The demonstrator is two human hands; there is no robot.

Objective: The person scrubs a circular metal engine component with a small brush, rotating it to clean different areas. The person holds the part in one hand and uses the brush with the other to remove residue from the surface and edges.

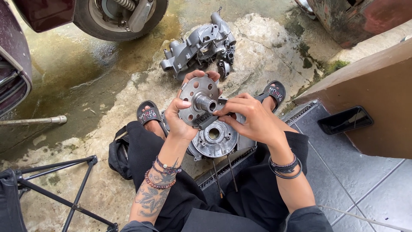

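Head view of a seated person working over a stained, wet concrete floor that meets grey floor tiles at lower right. Upper left: a scooter rear wheel with its dark tyre, beside maroon bodywork. Upper centre: a grey cast engine case half lying on the concrete, well apart from the hands, with a small dark part just beside its right end. Right: a brown wall ledge bearing a dark phone lying flat. Lower left: a black folding stand and a black bag touching the person's trouser leg.

Centre: a second engine case, silver-grey, with a round bearing bore in its middle, resting between the person's knees; two thin studs project from its lower edge toward the viewer. No loose part is visible in the bore.

Above this case, held clear of the floor, is the crankshaft: a round steel web, dull grey, drilled with several holes around its face, with a short, bright central shaft stub pointing toward the camera. A dark connecting rod runs from behind the web to the right.

The left hand wraps the web's left rim, thumb across the face and fingertips showing over the top edge. The right hand has its fingers drawn together, pinching at the dark rod just right of the stub. Both wrists carry beaded bracelets; black sandals show beyond the hands.
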